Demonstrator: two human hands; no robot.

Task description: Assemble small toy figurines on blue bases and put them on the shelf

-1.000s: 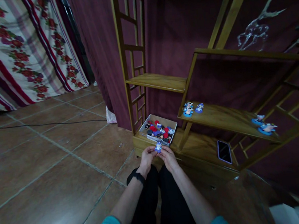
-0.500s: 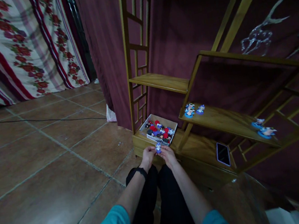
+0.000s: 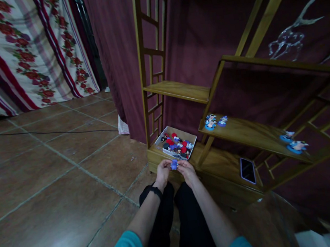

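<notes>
A small purple figurine (image 3: 174, 165) is held between my two hands, just in front of the box. My left hand (image 3: 163, 173) pinches it from the left, a dark band around that wrist. From the other side, the fingers of my right hand (image 3: 186, 170) close on it too. Beyond them a white box (image 3: 165, 151) full of red, black, white and purple figurines rests on the low board of the wooden shelf. On the middle shelf board (image 3: 251, 133) stand several blue-based figurines (image 3: 210, 124) and a purple one (image 3: 222, 121).
A phone (image 3: 247, 170) lies on the low board at the right. Two more blue-based figurines (image 3: 297, 146) are at the right end of the middle board. A clear deer ornament (image 3: 288, 40) stands higher up. A black cable (image 3: 47, 133) crosses the tiled floor.
The figurine has been turned in my fingers: its white-and-purple side showed before, and now mostly plain purple shows. Both hands stay in nearly the same place.
</notes>
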